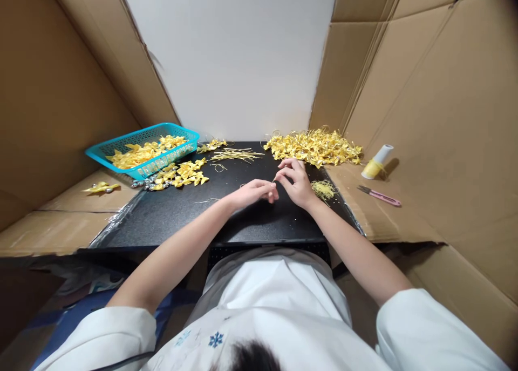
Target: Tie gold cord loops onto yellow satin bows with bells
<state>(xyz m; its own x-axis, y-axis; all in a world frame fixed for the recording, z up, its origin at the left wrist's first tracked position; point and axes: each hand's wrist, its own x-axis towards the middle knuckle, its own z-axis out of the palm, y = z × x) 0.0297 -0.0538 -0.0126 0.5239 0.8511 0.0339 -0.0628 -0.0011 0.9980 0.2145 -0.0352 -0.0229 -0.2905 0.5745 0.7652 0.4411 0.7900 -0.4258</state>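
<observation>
My left hand (259, 191) and my right hand (294, 182) meet over the black tabletop (178, 220). Thumb and fingers of each are pinched together, tip close to tip. Between them shows a tiny bit of thin yellow cord (274, 180); most of it is hidden by the fingers. Just past my right hand lies a big heap of yellow ribbon bows (315, 146) with cord loops. Beside my right wrist is a tangle of short yellow cord scraps (324, 189). Straight cut yellow cords (237, 154) lie beyond my left hand.
At the left stands a turquoise basket (140, 171) of yellow bows, with more bows (188, 173) and silver bells (157, 183) before it. One bow (101, 187) rests on the left cardboard. Rightward are a spool of yellow cord (376, 163) and pink thread snips (379, 195). Cardboard walls flank the table.
</observation>
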